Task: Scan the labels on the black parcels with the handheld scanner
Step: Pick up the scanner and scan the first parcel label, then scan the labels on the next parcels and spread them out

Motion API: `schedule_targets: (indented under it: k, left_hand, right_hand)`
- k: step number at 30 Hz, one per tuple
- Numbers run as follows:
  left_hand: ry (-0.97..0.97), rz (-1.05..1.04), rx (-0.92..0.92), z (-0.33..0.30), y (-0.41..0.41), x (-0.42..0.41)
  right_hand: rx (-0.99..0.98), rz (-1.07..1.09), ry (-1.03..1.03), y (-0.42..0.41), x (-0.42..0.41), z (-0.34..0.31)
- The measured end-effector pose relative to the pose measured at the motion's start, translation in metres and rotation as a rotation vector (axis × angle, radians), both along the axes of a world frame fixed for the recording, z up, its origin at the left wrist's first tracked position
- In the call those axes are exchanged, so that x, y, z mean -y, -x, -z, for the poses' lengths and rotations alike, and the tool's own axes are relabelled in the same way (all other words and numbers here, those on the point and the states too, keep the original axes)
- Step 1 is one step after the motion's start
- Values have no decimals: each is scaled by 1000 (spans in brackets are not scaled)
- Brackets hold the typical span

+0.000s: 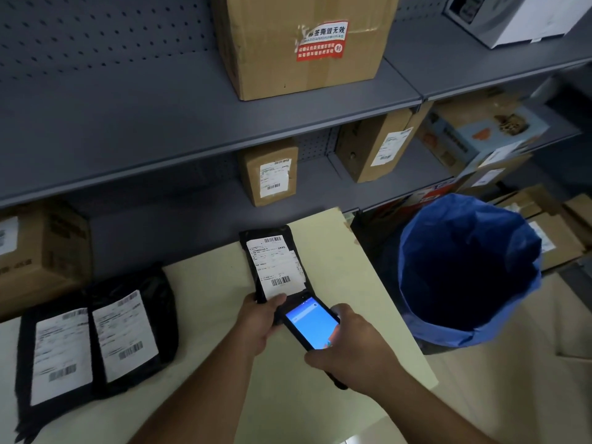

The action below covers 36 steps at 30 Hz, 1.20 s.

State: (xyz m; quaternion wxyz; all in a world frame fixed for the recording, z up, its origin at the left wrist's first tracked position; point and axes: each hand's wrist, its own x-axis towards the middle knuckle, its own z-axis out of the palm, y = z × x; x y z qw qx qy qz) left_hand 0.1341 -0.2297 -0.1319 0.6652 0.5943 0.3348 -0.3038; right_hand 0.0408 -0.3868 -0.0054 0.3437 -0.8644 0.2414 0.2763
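Note:
A black parcel (250,248) with a white barcode label lies on the cream table (330,251), its long side pointing away from me. My left hand (258,318) grips its near end, thumb on the label's lower edge. My right hand (355,347) holds the handheld scanner (312,323), a black phone-like device with a lit blue screen. The scanner's top end sits just short of the parcel's near end. Two more black parcels (57,357) (128,334) lie side by side at the table's left, labels up.
A bin lined with a blue bag (467,270) stands right of the table. Grey shelves (160,123) behind hold cardboard boxes (301,43) (269,171) (374,145). More boxes stack at the far right and at the left (41,251).

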Motion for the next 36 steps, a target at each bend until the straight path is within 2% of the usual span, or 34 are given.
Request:
schedule_targets:
  k: [11,17,27,30,36]
  left_hand:
    - [32,98,-38,14,-12,34]
    - [39,128,32,24,-13,36]
    - [129,130,42,-8,1,4]
    - [45,111,51,-11,3,-20]
    - [-234,115,201,-23,14,-89]
  right_hand:
    - [16,48,-4,4,20,8]
    - [4,47,-1,12,19,13]
    - [10,-5,-10,12,-12,6]
    - [21,-4,-41,11,-29,0]
    - [40,-37,-60,3,-75,-7]
